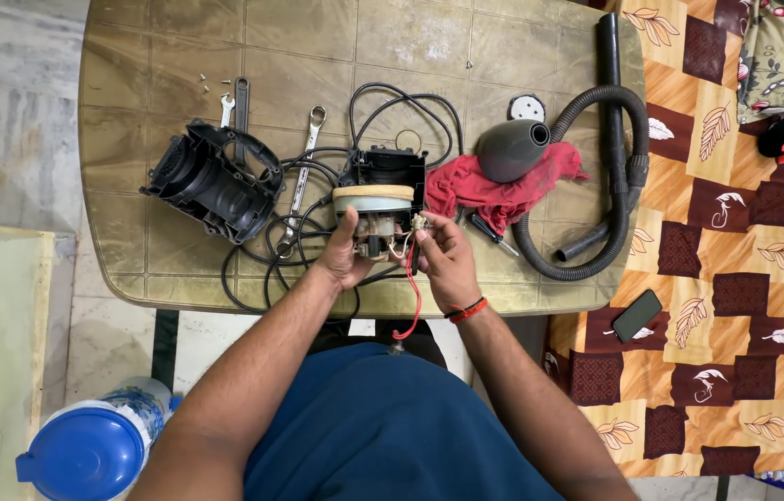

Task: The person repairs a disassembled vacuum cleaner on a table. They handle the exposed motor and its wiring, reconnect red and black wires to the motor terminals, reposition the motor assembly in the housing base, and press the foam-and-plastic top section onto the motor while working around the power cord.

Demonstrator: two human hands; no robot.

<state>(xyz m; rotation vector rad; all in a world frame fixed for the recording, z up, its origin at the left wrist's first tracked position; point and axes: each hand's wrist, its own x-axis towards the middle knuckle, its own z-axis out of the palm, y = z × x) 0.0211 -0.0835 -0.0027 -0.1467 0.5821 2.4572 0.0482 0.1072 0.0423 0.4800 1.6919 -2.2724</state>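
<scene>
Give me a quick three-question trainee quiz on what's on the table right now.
1. True or false: the left hand grips the motor from its left side.
2. Which lies on the red cloth? A) grey funnel-shaped nozzle B) phone C) spanner
3. What colour is the wire hanging below the right hand?

Key: 1 true; 2 A; 3 red.
</scene>
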